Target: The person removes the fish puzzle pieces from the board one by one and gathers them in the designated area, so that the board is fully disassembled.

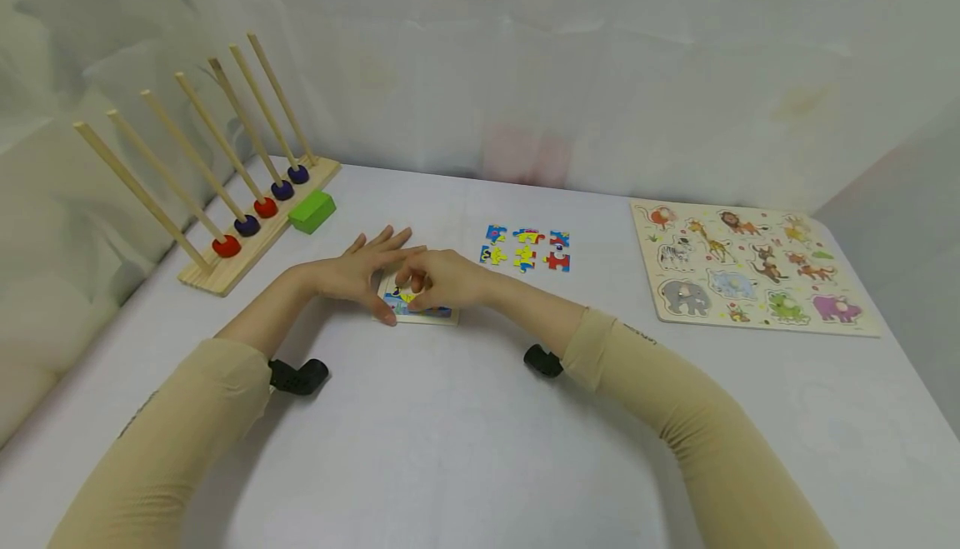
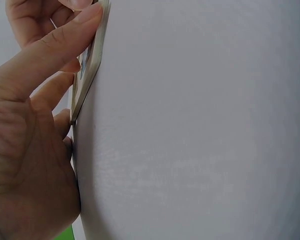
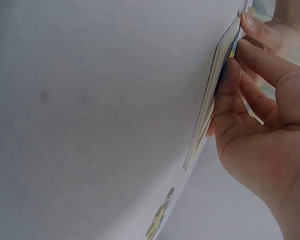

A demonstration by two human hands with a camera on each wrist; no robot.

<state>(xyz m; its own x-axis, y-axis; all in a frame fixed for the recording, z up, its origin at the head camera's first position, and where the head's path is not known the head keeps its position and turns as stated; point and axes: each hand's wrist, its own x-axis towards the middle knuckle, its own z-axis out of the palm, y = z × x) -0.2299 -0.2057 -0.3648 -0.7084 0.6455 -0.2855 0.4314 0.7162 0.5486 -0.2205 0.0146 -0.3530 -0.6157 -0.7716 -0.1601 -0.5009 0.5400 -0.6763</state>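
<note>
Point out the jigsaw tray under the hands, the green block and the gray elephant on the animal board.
Jigsaw tray (image 1: 427,321): head view, on its near rim.
Green block (image 1: 311,209): head view, on its upper face.
Gray elephant (image 1: 686,297): head view, on its body.

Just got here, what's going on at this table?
A person has both hands on a small jigsaw board, partly filled in. The left hand rests its thumb on the near edge; the right hand has its fingers bent over the picture. Can't tell if it's holding a piece. Six loose pieces lie just beyond, to the right. A bead rack stands at left; an animal board lies at right.
</note>
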